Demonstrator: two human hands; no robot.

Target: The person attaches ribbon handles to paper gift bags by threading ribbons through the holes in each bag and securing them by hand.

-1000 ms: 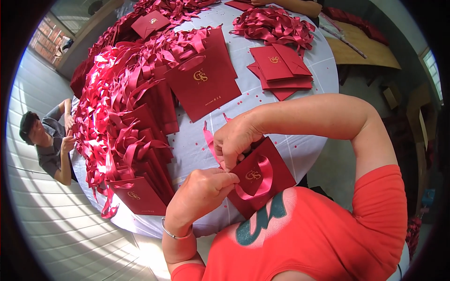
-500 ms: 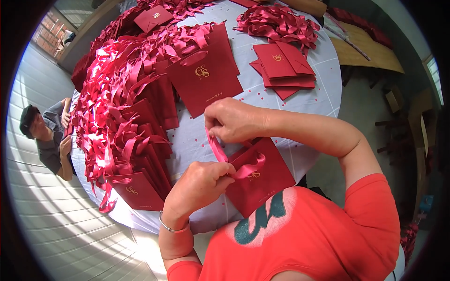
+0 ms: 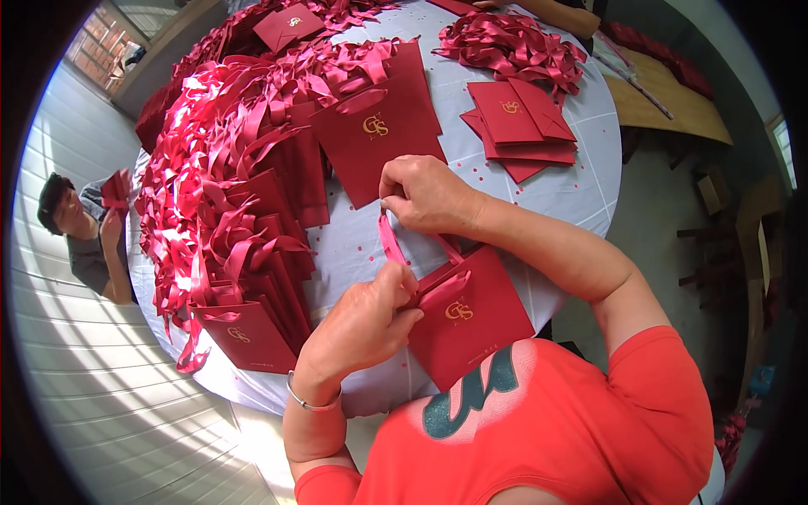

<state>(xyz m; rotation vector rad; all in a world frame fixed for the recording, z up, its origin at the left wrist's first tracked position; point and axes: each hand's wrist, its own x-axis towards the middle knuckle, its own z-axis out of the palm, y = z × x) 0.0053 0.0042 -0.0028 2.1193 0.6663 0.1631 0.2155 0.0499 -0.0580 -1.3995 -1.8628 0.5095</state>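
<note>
A red paper gift bag [image 3: 492, 316] with a gold emblem lies at the table's near edge, close to my body. My left hand [image 3: 366, 324] is closed on the bag's upper left corner, where the ribbon handle passes. Above the bag, my right hand [image 3: 429, 195] pinches the far end of a pink-red ribbon [image 3: 390, 240], which stretches down to my left fingers. A second ribbon strip [image 3: 443, 290] lies across the bag's front, by its top edge. My left fingertips are partly hidden.
Many red bags with ribbon handles [image 3: 252, 332] stand packed along the table's left side. A larger bag [image 3: 379, 139] stands beyond my hands. Folded bags [image 3: 522, 122] and a ribbon heap [image 3: 513, 50] lie far right. A person [image 3: 84, 231] sits at left; another person's arm [image 3: 560, 15] reaches in.
My right hand has risen slightly, drawing the ribbon up. The strip on the bag's front now lies flatter. The person at left has lifted a red item, and an arm has appeared at the far right.
</note>
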